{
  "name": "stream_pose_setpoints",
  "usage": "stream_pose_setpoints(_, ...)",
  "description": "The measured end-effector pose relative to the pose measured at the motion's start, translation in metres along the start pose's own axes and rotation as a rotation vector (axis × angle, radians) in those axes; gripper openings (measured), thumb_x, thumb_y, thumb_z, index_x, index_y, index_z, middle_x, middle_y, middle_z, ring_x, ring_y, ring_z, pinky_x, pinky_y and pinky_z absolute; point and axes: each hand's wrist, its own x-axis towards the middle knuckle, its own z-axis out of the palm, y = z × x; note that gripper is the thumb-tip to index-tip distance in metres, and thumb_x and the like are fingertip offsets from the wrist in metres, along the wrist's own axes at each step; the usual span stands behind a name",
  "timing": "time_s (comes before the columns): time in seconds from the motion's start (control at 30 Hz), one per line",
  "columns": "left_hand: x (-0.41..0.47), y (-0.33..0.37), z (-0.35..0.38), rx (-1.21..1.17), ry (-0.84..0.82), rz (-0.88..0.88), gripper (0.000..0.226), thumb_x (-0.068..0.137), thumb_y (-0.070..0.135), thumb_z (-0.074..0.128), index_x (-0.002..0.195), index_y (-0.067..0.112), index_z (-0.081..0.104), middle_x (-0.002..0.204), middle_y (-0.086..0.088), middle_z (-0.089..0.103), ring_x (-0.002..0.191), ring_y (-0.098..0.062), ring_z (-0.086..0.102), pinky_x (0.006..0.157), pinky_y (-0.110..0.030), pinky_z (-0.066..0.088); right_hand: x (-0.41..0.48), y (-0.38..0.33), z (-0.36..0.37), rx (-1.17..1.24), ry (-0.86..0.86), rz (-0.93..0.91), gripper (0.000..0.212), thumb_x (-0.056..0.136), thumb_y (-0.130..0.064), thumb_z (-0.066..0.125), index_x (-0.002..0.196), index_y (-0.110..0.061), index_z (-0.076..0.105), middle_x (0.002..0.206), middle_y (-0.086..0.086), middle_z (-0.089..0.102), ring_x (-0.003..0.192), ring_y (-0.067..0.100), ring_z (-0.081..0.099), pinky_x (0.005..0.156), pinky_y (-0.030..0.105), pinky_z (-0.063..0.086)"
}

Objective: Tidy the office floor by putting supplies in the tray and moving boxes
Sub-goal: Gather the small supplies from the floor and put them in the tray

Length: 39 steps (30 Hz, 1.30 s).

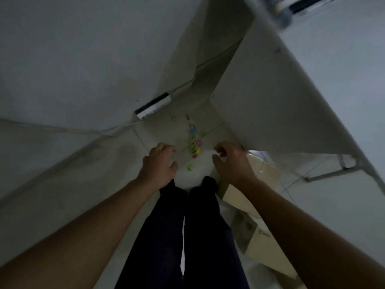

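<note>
Supplies (pixel 193 142): small coloured bits scattered on floor (pixel 125 205), ahead of the feet.
Hands: left hand (pixel 159 163) and right hand (pixel 231 161) loosely curled, empty.
Advice: crouch, pinch singly.

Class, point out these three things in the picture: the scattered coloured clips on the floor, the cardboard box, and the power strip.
coloured clips (pixel 194 145), head view, middle of the scattered cluster on the floor.
cardboard box (pixel 263 245), head view, its pale side face near the printed mark.
power strip (pixel 153 105), head view, middle of its long body.
</note>
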Motion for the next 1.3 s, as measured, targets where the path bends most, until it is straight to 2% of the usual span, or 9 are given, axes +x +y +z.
stream_pose_setpoints(0.13,0.042,-0.040,0.068,-0.090,0.038,-0.025,0.031,0.091,0.020,0.057,0.122,0.013,0.055,0.126,-0.005,0.053,0.114,-0.026,0.050,0.095,-0.045,0.045,0.040,0.055,0.069,0.047,-0.019,0.059,0.020,0.088,-0.022,0.064,0.106,-0.014,0.061,0.104,0.004,0.062,0.084,0.010,0.054,0.073,0.018,0.039)
stream_pose_setpoints(0.27,0.086,-0.086,0.145,-0.146,0.045,-0.055,0.032,0.091,0.018,0.058,0.122,0.011,0.056,0.125,-0.008,0.053,0.115,-0.026,0.051,0.098,-0.044,0.044,0.082,0.112,0.146,0.067,-0.047,0.078,0.019,0.089,-0.021,0.063,0.107,-0.015,0.060,0.107,0.005,0.060,0.087,0.013,0.057,0.077,0.026,0.047)
stream_pose_setpoints(0.4,0.129,-0.131,0.223,-0.194,0.036,-0.082,0.034,0.089,0.018,0.061,0.122,0.012,0.056,0.124,-0.007,0.052,0.115,-0.023,0.051,0.097,-0.036,0.045,0.127,0.170,0.215,0.046,-0.092,0.101,0.021,0.089,-0.019,0.062,0.109,-0.012,0.060,0.110,0.009,0.059,0.092,0.019,0.060,0.083,0.035,0.052)
stream_pose_setpoints(0.57,0.184,-0.168,0.298,-0.199,0.009,-0.096,0.033,0.087,0.015,0.064,0.119,0.007,0.058,0.120,-0.012,0.054,0.110,-0.025,0.054,0.089,-0.025,0.041,0.171,0.241,0.278,-0.023,-0.133,0.128,0.022,0.089,-0.016,0.060,0.110,-0.009,0.058,0.112,0.011,0.057,0.096,0.026,0.059,0.082,0.034,0.050)
stream_pose_setpoints(0.8,0.232,-0.194,0.369,-0.147,-0.130,-0.092,0.041,0.086,0.015,0.066,0.125,0.005,0.055,0.127,-0.016,0.049,0.114,-0.029,0.052,0.096,-0.037,0.045,0.209,0.297,0.339,-0.094,-0.226,0.042,0.037,0.089,-0.025,0.063,0.124,-0.014,0.058,0.115,0.013,0.055,0.101,0.031,0.058,0.086,0.042,0.051)
stream_pose_setpoints(0.9,0.237,-0.201,0.391,-0.114,-0.173,-0.124,0.044,0.087,0.020,0.065,0.124,0.001,0.054,0.123,-0.020,0.049,0.110,-0.033,0.052,0.091,-0.036,0.045,0.219,0.307,0.358,-0.047,-0.205,0.096,0.035,0.087,-0.036,0.065,0.119,-0.021,0.062,0.114,0.009,0.056,0.105,0.028,0.057,0.090,0.042,0.050)
stream_pose_setpoints(1.0,0.242,-0.203,0.408,-0.085,-0.192,-0.148,0.045,0.085,0.024,0.067,0.120,-0.001,0.053,0.119,-0.021,0.049,0.108,-0.035,0.051,0.089,-0.041,0.046,0.228,0.312,0.374,-0.060,-0.136,0.153,0.030,0.087,-0.044,0.060,0.109,-0.022,0.061,0.103,0.007,0.056,0.097,0.028,0.058,0.081,0.042,0.052)
stream_pose_setpoints(1.17,0.251,-0.200,0.427,0.089,-0.223,-0.189,0.052,0.084,0.032,0.068,0.129,0.013,0.047,0.125,-0.011,0.045,0.114,-0.031,0.048,0.088,-0.046,0.050,0.239,0.312,0.379,-0.070,-0.034,0.147,0.024,0.088,-0.038,0.059,0.100,-0.017,0.057,0.099,0.005,0.057,0.088,0.023,0.057,0.074,0.039,0.051)
stream_pose_setpoints(1.3,0.259,-0.200,0.435,0.095,-0.207,-0.191,0.044,0.092,0.016,0.053,0.136,0.013,0.044,0.131,-0.013,0.045,0.117,-0.033,0.046,0.092,-0.046,0.048,0.243,0.315,0.372,0.006,0.000,0.166,0.027,0.081,-0.030,0.063,0.100,-0.015,0.051,0.098,0.007,0.053,0.082,0.022,0.052,0.070,0.037,0.047)
